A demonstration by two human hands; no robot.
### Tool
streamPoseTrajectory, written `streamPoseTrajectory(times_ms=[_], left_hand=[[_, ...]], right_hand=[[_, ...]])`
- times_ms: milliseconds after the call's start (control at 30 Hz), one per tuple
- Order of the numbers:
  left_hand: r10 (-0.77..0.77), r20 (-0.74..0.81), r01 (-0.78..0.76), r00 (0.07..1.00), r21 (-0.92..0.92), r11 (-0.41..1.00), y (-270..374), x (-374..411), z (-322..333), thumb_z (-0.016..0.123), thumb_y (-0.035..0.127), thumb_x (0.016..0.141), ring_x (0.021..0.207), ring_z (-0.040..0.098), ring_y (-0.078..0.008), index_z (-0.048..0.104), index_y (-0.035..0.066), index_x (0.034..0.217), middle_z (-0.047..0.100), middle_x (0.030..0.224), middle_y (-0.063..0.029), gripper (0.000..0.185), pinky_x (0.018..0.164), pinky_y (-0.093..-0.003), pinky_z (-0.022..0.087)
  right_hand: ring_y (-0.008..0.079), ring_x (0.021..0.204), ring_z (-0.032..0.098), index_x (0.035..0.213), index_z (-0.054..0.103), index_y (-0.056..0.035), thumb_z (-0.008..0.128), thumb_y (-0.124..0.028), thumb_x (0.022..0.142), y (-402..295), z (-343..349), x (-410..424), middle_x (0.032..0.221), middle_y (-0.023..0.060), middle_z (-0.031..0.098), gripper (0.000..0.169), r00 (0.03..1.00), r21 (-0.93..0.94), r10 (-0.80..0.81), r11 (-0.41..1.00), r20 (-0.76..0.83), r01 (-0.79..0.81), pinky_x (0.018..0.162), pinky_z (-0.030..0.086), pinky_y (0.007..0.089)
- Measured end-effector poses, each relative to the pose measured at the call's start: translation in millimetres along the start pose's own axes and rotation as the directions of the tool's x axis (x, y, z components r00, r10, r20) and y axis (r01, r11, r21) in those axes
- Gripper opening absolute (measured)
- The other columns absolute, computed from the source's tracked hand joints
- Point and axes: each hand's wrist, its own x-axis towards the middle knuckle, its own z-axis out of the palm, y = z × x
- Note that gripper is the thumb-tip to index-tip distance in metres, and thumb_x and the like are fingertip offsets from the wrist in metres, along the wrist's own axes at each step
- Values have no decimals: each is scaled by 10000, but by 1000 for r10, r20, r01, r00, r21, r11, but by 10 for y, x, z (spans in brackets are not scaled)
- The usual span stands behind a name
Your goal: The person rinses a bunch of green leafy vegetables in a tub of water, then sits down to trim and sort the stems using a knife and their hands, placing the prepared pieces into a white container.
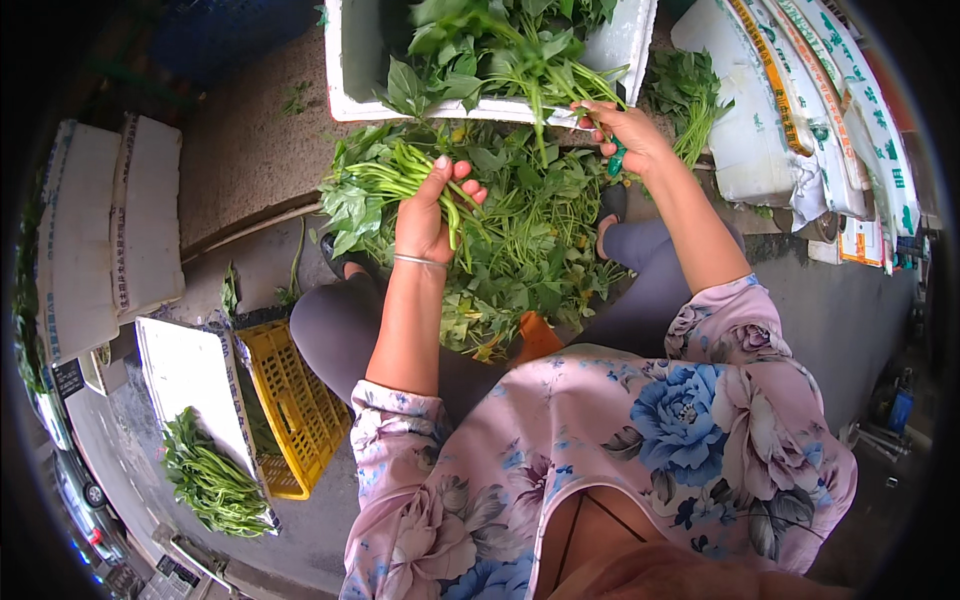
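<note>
My left hand [431,202] grips a bunch of leafy green stems [386,169], cut ends pointing toward me and leaves hanging to the left. In my right hand [634,135] is a small green-handled knife [616,156], its dark blade partly hidden by my fingers. The fingertips of that hand also touch a stem at the near rim of a white foam box [352,109]. More leafy greens [517,56], some blurred, fill that box and overhang its rim. Between my feet, beneath both hands, lies a heap of loose leaves and stems [540,232].
Stacked foam box lids [757,142] stand at right beside a bundle of greens [686,101]. At left are foam boxes [146,217], a yellow plastic crate [307,420] and a white foam lid [195,382] bearing greens [214,480]. An orange object [536,337] shows below me.
</note>
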Motion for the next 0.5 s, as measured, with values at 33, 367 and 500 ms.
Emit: streamPoseTrajectory(times_ms=[33, 367, 500], left_hand=[[2, 3, -2, 1000, -7, 1000, -18, 15, 2, 507, 197, 894, 683, 555, -140, 524, 80, 890, 576, 816, -16, 118, 701, -342, 502], [-13, -55, 12, 998, -17, 1000, -171, 148, -82, 567, 168, 858, 663, 593, -192, 539, 31, 935, 610, 823, -83, 160, 638, -359, 535], [-27, -77, 27, 997, 5, 1000, -194, 153, -9, 565, 166, 859, 650, 588, -190, 539, 29, 928, 608, 816, -84, 156, 633, -353, 534]], right_hand=[[48, 598, 452, 1018, 605, -70, 613, -236, 821, 40, 30, -31, 874, 57, 600, 258, 999, 30, 39, 999, -5, -39, 429, 300, 154], [98, 748, 603, 1033, 564, -50, 619, -272, 819, 447, 188, -326, 934, 79, 630, 314, 999, 307, 15, 952, -35, -3, 429, 329, 169], [96, 785, 593, 1037, 570, -95, 605, -257, 830, 824, 189, -360, 956, 54, 625, 265, 985, 384, 89, 923, -148, -26, 437, 328, 160]])
